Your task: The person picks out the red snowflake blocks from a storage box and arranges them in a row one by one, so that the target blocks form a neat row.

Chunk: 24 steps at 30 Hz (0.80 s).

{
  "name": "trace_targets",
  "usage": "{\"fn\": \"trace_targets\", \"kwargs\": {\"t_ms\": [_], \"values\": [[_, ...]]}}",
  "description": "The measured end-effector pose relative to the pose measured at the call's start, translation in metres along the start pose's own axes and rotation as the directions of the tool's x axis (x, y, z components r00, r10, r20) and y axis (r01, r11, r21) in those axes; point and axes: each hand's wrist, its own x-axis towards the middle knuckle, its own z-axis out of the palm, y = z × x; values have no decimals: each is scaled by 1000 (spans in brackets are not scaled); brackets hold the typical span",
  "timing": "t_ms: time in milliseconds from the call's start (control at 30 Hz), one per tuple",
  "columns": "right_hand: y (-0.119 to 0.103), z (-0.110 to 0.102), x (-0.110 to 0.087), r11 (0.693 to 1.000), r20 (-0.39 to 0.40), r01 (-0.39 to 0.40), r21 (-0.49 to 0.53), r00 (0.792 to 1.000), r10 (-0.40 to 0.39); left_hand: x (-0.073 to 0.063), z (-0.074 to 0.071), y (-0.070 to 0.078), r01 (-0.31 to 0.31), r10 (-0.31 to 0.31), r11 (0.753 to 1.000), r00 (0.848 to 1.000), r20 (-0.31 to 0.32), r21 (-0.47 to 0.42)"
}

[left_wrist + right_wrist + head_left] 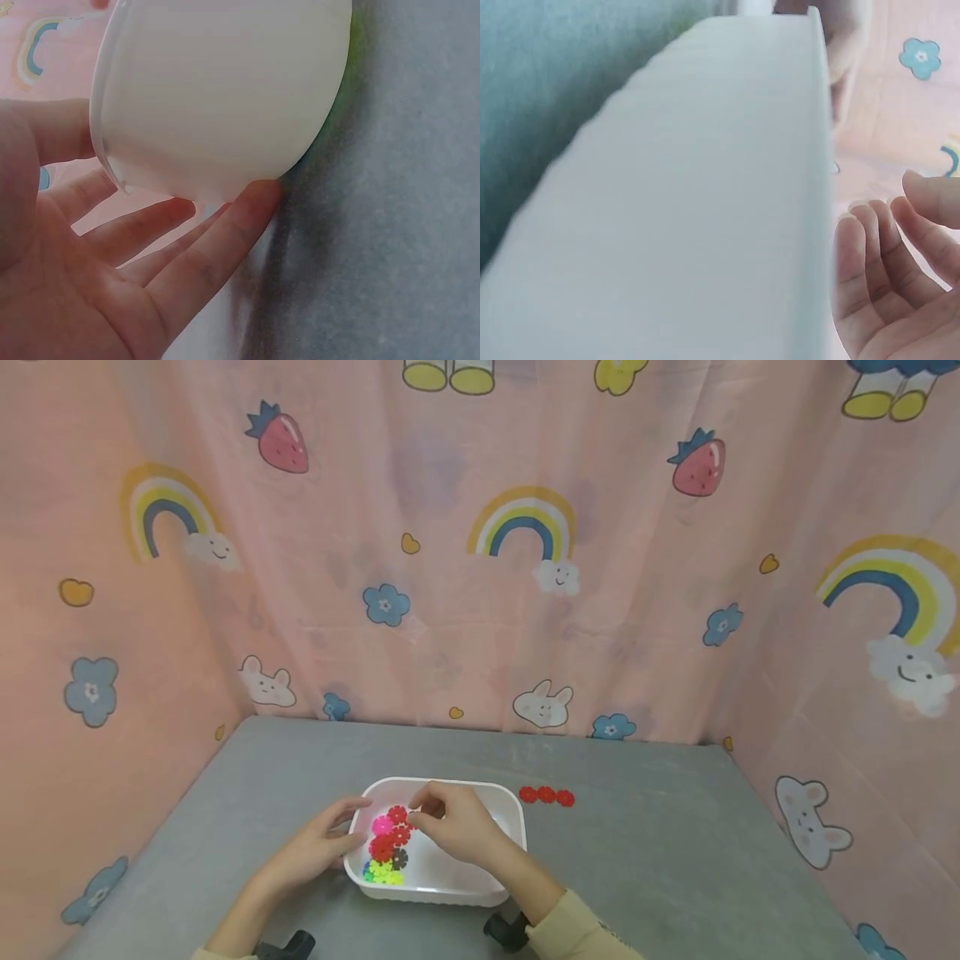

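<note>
A white plastic tub stands on the grey table. Inside, on its left, lie several flower-shaped plastic discs: red discs, a pink disc, a dark disc, yellow discs and some blue-green ones. My left hand holds the tub's left side, thumb over the rim; in the left wrist view its fingers rest against the outer wall. Over the tub hovers my right hand, fingers loosely bent near the red discs. The right wrist view shows nothing between its thumb and fingertips.
Three red discs lie in a row on the table, just right of the tub's far corner. A pink patterned curtain encloses the table at the back and both sides.
</note>
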Motion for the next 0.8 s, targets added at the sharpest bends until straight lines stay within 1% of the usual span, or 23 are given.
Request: {"fn": "trace_targets", "kwargs": {"t_ms": [67, 233, 333, 400, 567, 700, 800], "values": [[1, 8, 4, 1000, 17, -10, -3, 1000, 10, 0, 0, 0, 1, -1, 1000, 1000, 2, 2], [6, 24, 13, 999, 61, -43, -13, 997, 44, -1, 0, 1, -19, 19, 1000, 1000, 21, -1], [8, 32, 17, 998, 92, -56, -36, 994, 59, -2, -1, 1, -26, 26, 1000, 999, 30, -6], [9, 37, 19, 997, 115, -50, -65, 992, 57, -2, -1, 1, -26, 26, 1000, 999, 30, -7], [8, 46, 22, 990, 170, -60, -129, 982, 82, -1, -1, 0, -26, 26, 1000, 999, 27, -4], [12, 50, 23, 985, 197, -106, -138, 971, 132, -1, 0, 0, -18, 18, 1000, 999, 30, 0], [17, 54, 24, 982, 209, -113, -149, 967, 143, -1, 0, 1, -15, 15, 1000, 999, 37, 0]]}}
